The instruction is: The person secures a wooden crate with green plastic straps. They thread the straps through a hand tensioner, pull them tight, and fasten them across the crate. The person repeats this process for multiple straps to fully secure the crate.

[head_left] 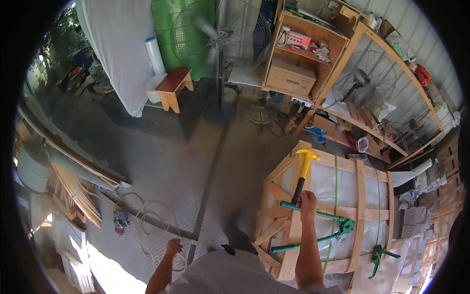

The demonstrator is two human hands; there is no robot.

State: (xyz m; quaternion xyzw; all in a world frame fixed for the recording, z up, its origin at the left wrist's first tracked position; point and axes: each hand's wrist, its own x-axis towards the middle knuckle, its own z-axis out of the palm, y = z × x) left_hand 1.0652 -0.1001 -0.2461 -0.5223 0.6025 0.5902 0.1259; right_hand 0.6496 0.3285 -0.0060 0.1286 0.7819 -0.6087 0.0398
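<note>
My right hand point(307, 202) is closed at the lower end of the black grip of a hammer point(304, 169) with a yellow head. The hammer is above the near left side of a wooden crate point(360, 215) wrapped in clear plastic. Right beneath that hand passes one handle of a green long-handled cutter point(346, 226), which lies spread on the crate top. A smaller dark green strapping tool point(377, 257) sits on the crate's lower right. My left hand point(174, 246) hangs low over the floor with loosely bent fingers, and nothing shows in it.
A hose point(147, 215) lies coiled on the floor beside a small machine point(121, 221). Wooden strips point(76, 193) lean at left. Farther off stand a large fan point(220, 36), a red-topped stool point(174, 81) and a shelf unit point(274, 56) with a cardboard box point(292, 74).
</note>
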